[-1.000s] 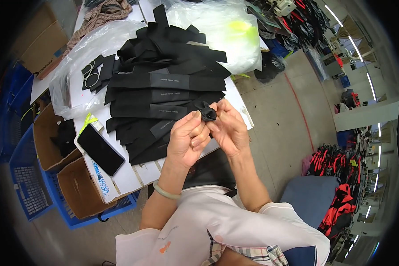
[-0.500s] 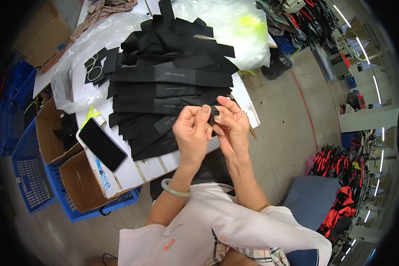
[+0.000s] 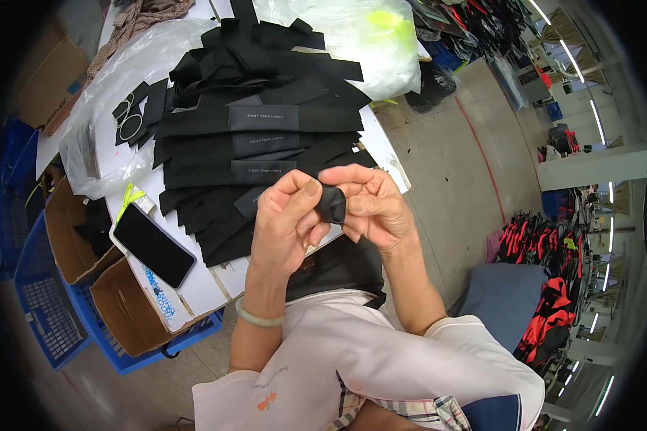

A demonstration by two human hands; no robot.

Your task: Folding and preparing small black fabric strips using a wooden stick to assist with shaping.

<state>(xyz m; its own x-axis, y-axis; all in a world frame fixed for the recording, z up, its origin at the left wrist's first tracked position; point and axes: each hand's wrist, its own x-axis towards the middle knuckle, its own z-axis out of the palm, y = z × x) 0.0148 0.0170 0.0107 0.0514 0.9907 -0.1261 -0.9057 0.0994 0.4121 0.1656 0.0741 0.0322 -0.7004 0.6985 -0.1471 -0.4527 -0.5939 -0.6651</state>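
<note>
Left of the desk (image 3: pixel 207 289), an open cardboard box (image 3: pixel 66 233) has dark material (image 3: pixel 99 228) in it; a second cardboard box (image 3: pixel 131 309) sits in front, partly within a blue crate (image 3: pixel 115 361). Another blue crate (image 3: pixel 50 312) stands to their left. On the desk, a large translucent bag (image 3: pixel 331 43) shows something yellow-green through its plastic.

The small black fabric piece (image 3: pixel 333 205) is compactly folded, smooth and faintly glossy. It is held up over the desk's near edge, in front of a pile of black strips (image 3: pixel 266 151). The left hand (image 3: pixel 284 223) pinches its left side and the right hand (image 3: pixel 381 212) its right, the fingers of both closed on it with no wide gap.

Those fingers cover its ends, so its full shape is hidden; the box's dark material is too shadowed to identify, and the leftmost crate fades toward the black rim
</note>
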